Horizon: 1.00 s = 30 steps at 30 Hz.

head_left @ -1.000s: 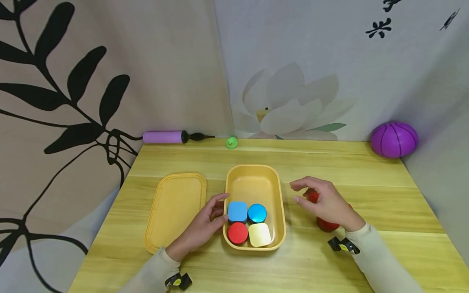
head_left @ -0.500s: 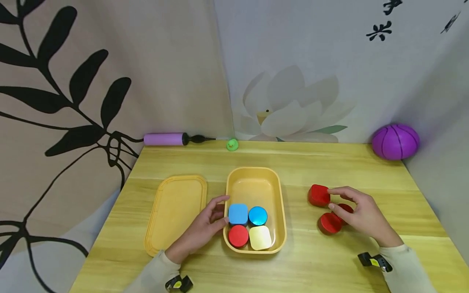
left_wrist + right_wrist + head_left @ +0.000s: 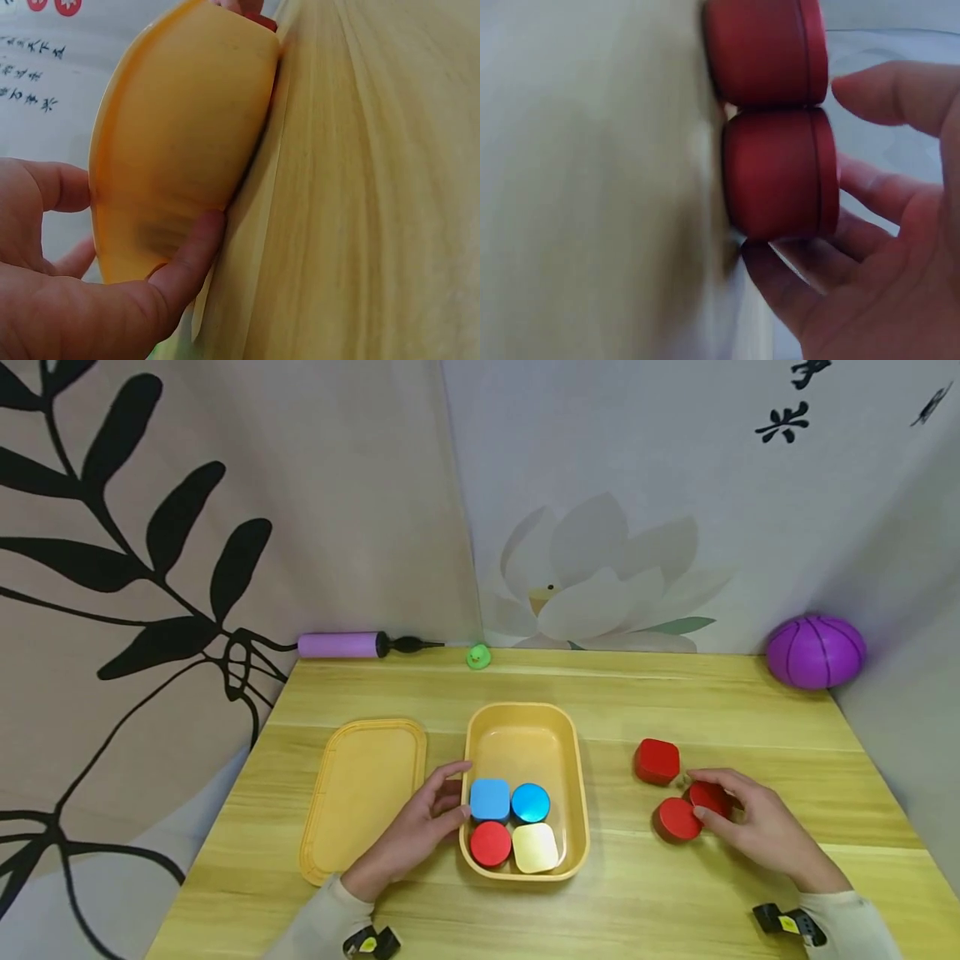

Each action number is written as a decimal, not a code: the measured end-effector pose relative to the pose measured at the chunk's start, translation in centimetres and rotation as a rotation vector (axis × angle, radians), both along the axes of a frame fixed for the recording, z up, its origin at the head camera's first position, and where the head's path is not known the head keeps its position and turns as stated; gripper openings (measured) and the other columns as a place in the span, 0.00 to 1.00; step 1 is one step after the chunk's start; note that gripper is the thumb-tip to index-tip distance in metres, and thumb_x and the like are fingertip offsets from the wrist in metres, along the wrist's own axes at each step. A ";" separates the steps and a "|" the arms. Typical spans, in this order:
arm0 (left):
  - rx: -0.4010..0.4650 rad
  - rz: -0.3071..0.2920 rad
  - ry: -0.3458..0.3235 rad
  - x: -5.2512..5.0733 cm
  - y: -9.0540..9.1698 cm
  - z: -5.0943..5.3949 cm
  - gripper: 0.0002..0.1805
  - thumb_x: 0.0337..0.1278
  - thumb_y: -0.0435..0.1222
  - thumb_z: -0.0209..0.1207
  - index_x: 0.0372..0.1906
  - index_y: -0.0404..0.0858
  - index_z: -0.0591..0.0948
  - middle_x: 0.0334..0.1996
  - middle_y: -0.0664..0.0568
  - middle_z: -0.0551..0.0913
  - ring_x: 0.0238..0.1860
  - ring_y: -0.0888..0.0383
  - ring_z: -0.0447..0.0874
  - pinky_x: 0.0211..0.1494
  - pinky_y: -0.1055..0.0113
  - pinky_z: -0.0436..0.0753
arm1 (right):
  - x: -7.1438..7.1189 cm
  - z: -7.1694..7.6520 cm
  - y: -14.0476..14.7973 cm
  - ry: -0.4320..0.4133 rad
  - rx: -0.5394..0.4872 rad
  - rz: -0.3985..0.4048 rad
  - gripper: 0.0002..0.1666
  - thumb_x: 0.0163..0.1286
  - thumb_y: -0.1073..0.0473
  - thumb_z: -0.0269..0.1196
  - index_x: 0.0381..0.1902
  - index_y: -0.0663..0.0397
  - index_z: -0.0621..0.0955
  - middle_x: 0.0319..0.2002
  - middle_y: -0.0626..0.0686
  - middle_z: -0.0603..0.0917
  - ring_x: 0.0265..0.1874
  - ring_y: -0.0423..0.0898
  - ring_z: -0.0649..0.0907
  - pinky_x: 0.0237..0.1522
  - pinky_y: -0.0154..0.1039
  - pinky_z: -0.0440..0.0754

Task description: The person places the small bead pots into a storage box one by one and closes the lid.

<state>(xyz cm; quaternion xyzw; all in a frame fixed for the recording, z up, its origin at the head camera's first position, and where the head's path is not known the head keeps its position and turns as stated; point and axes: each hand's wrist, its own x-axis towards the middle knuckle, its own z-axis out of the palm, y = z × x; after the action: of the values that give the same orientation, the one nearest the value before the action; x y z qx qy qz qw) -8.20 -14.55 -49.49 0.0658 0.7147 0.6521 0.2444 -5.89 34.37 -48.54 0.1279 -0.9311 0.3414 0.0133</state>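
Observation:
In the head view, my left hand rests against the left side of a yellow box. The left wrist view has the thumb pressing the box's outer wall and a fingertip at its rim. Inside sit a blue square tin, a blue round tin, a red round tin and a gold square tin. My right hand spreads around a lidded red round tin, its thumb apart from it. Another red round tin stands against that one, and a red square tin stands behind.
The yellow lid lies flat left of the box. Along the back edge are a purple pump, a green toy duck and a purple ball. Walls rise behind the wooden table.
My right hand has moved right and toward me, from over the red tins, past the square one, to the rearmost round one. The left hand stays at the box.

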 end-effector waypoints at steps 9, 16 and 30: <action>-0.003 -0.009 -0.004 0.0 -0.1 -0.1 0.33 0.79 0.38 0.58 0.81 0.56 0.62 0.71 0.38 0.70 0.68 0.45 0.76 0.59 0.56 0.87 | 0.4 -0.2 1.1 -0.048 -0.007 0.040 0.33 0.65 0.64 0.75 0.68 0.52 0.80 0.62 0.55 0.84 0.56 0.19 0.73 0.53 0.13 0.70; -0.004 -0.013 -0.005 -0.1 -0.1 -0.1 0.33 0.79 0.39 0.58 0.82 0.55 0.62 0.71 0.38 0.70 0.67 0.45 0.76 0.58 0.56 0.86 | 0.2 0.0 1.6 -0.040 0.007 0.013 0.35 0.62 0.62 0.79 0.67 0.57 0.81 0.60 0.59 0.85 0.53 0.18 0.74 0.48 0.18 0.78; -0.009 -0.008 -0.003 -0.1 0.0 0.0 0.33 0.79 0.37 0.57 0.82 0.55 0.62 0.70 0.38 0.70 0.66 0.47 0.77 0.57 0.56 0.87 | 0.0 3.6 0.2 0.136 0.049 -0.004 0.34 0.63 0.58 0.79 0.66 0.51 0.82 0.59 0.54 0.88 0.50 0.19 0.77 0.47 0.18 0.77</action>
<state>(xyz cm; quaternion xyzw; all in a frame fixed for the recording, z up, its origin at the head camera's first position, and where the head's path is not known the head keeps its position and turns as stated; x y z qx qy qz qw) -8.29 -14.60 -49.52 0.0668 0.7170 0.6478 0.2485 -5.93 34.57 -44.94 0.1495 -0.9363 0.3092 0.0741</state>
